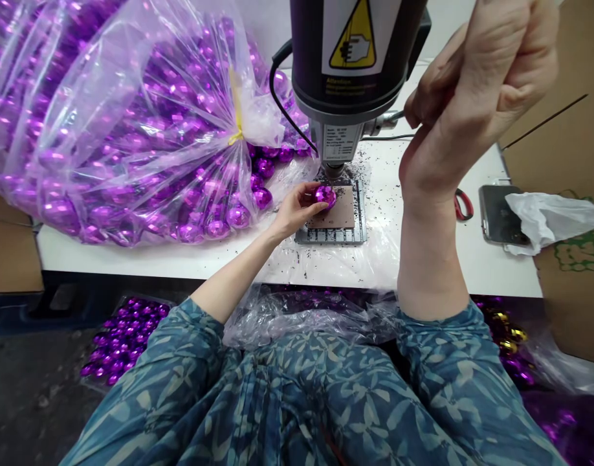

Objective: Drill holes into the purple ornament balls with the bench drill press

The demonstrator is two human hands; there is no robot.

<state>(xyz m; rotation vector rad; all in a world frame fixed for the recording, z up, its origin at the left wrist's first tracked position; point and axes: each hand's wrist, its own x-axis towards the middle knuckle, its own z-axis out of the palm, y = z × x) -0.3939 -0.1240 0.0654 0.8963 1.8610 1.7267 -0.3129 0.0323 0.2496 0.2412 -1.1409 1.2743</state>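
Note:
A shiny purple faceted ball (325, 196) is pinched between the thumb and fingers of my left hand (299, 208). It sits over a brown board (338, 213) on the metal base (330, 238) of a drill press (348, 84), just below the chuck (334, 170). My right hand (486, 97) is raised at the machine's right side, its fingers curled round the feed handle (396, 116), most of which they hide. Dark shavings lie scattered around the base.
A big clear bag of purple balls (171, 129), tied with yellow, fills the left of the white table (132, 262). To the right are red-handled scissors (464, 204), a phone (503, 217), white tissue (552, 217) and a cardboard box (569, 310). More purple balls (125, 336) lie below the table.

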